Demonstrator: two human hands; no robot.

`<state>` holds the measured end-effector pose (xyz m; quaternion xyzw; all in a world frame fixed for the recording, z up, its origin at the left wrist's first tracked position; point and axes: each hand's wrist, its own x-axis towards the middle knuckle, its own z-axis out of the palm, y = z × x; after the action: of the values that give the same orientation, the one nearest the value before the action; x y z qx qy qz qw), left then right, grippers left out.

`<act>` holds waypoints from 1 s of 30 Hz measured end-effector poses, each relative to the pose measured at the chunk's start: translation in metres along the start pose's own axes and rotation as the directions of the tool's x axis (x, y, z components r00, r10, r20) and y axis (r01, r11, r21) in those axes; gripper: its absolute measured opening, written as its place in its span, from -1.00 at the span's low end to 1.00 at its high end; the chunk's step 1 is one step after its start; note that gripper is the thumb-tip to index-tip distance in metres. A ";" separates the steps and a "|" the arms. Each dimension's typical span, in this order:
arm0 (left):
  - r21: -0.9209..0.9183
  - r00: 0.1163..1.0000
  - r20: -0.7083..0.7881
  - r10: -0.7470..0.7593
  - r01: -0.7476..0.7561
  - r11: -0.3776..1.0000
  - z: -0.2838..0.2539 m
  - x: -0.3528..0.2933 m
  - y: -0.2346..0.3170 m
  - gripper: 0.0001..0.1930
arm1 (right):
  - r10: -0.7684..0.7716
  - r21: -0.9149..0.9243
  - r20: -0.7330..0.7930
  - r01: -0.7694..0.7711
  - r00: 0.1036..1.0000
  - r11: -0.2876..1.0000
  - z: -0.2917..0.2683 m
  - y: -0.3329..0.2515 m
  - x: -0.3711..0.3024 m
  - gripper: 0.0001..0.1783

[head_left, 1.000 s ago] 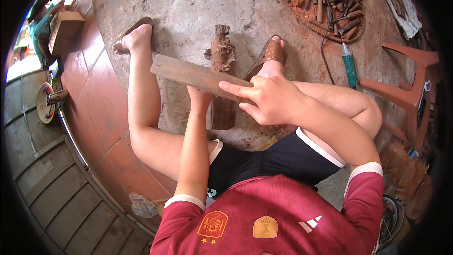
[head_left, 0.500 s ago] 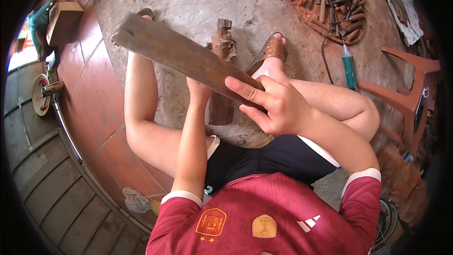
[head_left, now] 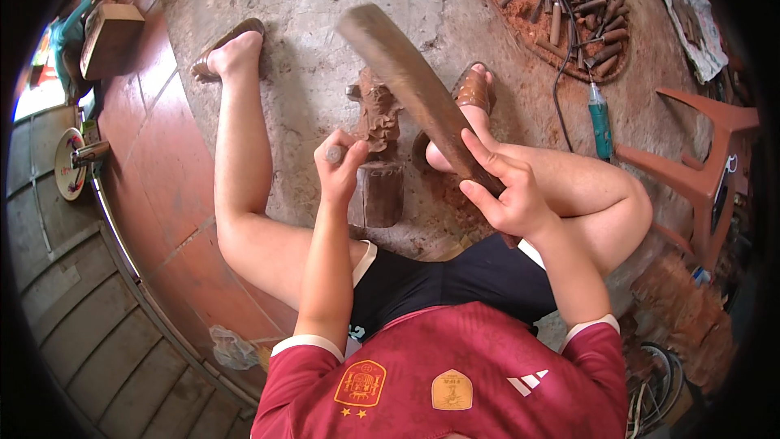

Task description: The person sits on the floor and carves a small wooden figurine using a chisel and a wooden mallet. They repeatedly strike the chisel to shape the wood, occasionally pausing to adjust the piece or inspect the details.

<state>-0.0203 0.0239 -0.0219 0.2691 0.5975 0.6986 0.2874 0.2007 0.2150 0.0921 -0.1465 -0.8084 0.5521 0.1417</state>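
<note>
My right hand (head_left: 512,195) is closed round the lower part of a long, flat-sided wooden mallet (head_left: 418,89), which is raised and slants up to the left. My left hand (head_left: 340,169) is wrapped round a chisel (head_left: 334,154); only its round butt end shows, and the blade is hidden under the fist. Just right of that fist a small carved wooden figure (head_left: 378,122) rises from a block-like base (head_left: 382,195) on the floor between my legs. Part of the figure's right side lies close to the mallet in view. Whether the chisel touches the carving cannot be seen.
At the far right, many carving tools (head_left: 589,8) lie on a reddish, dust-covered round tray (head_left: 520,28). A cable runs down beside a green power tool (head_left: 600,122). A brown plastic stool (head_left: 699,154) lies at the right. A wooden box (head_left: 114,36) is at the far left.
The mallet has swung right and more upright, uncovering my left fist, the chisel butt and my left foot. My right hand has moved slightly right and down. The carving sits a little differently.
</note>
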 end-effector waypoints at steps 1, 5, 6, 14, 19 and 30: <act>-0.034 0.999 -0.014 0.035 -0.035 0.999 0.006 0.001 0.008 -0.69 | 0.096 0.095 0.007 -0.096 0.995 0.991 0.007 0.011 -0.012 -0.29; -0.029 0.954 -0.292 -0.072 0.067 0.997 0.019 0.015 0.011 -0.66 | 0.333 0.162 -0.013 -0.327 0.943 0.931 0.027 0.017 -0.041 -0.33; 0.001 0.952 -0.289 -0.101 0.106 0.994 0.020 0.022 0.014 -0.64 | 0.331 0.133 -0.041 -0.323 0.943 0.937 0.034 0.023 -0.046 -0.33; 0.065 0.951 -0.277 -0.139 0.163 0.984 0.024 0.032 0.012 -0.63 | 0.283 -0.461 0.133 -0.193 0.950 0.866 0.040 0.033 -0.006 -0.33; 0.049 0.960 -0.252 -0.125 0.142 0.989 0.017 0.016 0.012 -0.68 | 0.184 -0.628 0.112 -0.074 0.977 0.775 0.067 0.057 0.014 -0.27; 0.108 0.972 -0.212 -0.102 0.127 0.986 0.016 0.008 0.021 -0.70 | 0.242 -0.599 0.105 -0.133 0.965 0.790 0.091 0.062 0.012 -0.25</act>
<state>-0.0163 0.0382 0.0018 0.1772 0.6796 0.6677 0.2469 0.1588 0.1642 0.0035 -0.2132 -0.9297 0.2978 -0.0381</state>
